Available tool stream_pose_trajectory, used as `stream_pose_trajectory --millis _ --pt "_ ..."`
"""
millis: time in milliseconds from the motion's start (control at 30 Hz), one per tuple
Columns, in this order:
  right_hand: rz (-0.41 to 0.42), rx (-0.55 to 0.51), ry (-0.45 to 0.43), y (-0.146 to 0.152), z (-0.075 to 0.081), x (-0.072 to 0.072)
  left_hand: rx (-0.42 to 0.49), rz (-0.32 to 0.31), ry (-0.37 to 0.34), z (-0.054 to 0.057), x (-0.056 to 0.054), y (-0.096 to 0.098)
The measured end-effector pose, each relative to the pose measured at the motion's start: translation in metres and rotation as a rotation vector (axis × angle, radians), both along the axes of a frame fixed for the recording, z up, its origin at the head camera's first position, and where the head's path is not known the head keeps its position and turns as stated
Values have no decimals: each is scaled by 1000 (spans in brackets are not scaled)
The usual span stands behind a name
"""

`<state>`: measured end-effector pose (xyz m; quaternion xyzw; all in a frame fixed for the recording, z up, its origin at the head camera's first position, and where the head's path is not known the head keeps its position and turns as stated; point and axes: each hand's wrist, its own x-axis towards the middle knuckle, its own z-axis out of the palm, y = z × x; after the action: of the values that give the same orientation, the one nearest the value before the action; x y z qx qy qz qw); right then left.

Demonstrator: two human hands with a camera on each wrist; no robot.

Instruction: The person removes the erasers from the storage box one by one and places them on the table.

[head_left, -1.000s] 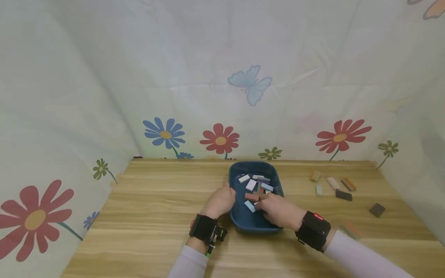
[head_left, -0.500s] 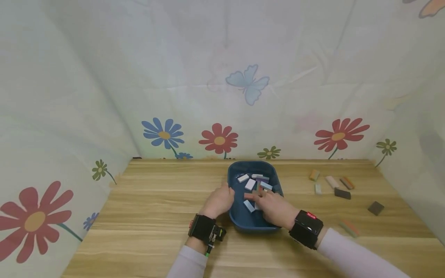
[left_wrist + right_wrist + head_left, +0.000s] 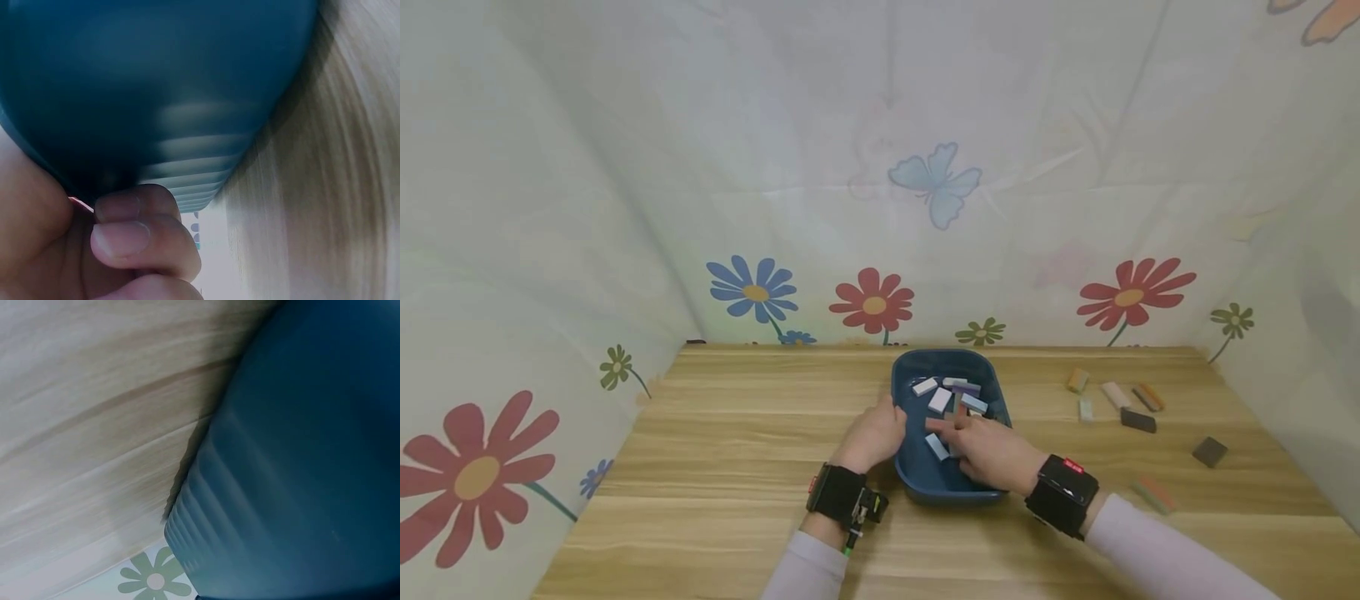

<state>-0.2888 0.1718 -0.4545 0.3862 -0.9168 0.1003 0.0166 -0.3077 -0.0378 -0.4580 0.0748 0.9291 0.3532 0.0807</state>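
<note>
A dark blue plastic basin stands on the wooden table, with several small rectangular blocks inside. My left hand grips the basin's left rim; in the left wrist view its curled fingers lie against the outer wall. My right hand reaches over the right rim into the basin, its fingers bent down at a reddish-brown block. Those fingertips are partly hidden. Near them lie a pale blue block and a white block. The right wrist view shows only the basin's outer wall and table.
Right of the basin, several loose blocks lie on the table, among them a black block, a dark square block, a pale pink block and an orange-and-green block. A flower-printed curtain hangs behind the table.
My right hand has shifted slightly left inside the basin, its fingers now over the right end of the reddish-brown block. The left hand keeps its grip on the rim.
</note>
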Motion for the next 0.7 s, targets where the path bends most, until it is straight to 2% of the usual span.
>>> stream_pose_trajectory --millis 400,700 --pt "60 6 13 0 0 -1 29 12 -42 1 3 -1" --pt "68 29 11 1 -1 -2 18 9 -26 3 4 0"
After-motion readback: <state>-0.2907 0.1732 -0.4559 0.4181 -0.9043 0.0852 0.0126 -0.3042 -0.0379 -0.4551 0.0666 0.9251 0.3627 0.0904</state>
